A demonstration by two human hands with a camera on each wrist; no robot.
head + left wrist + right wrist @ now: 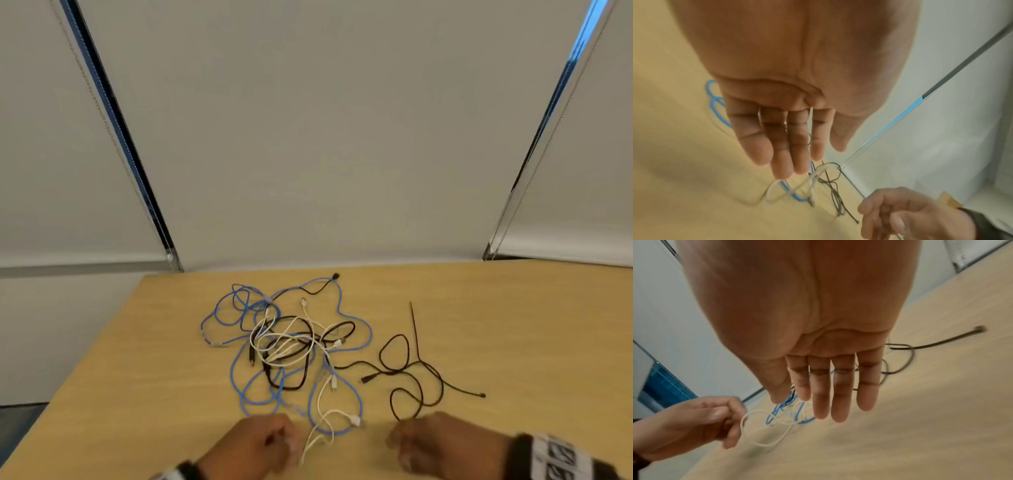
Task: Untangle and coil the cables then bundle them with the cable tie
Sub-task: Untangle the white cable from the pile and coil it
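Observation:
A tangle of blue cable (230, 373), white cable (354, 418) and dark cables lies mid-table. A separate black cable (443, 387) loops to its right, beside a thin black cable tie (415, 329). My left hand (284, 442) is at the near edge of the tangle. It pinches a white cable (764, 445) strand between thumb and curled fingers (725, 417). My right hand (400, 442) hovers at the near loop of the black cable, fingers curled in the head view. I cannot tell whether it holds that loop. Both wrist views are blurred.
The wooden table (513, 325) ends at a pale wall with two slanted window frames behind it. Bare tabletop lies to the left and right of the cables. The table's left edge runs diagonally toward me.

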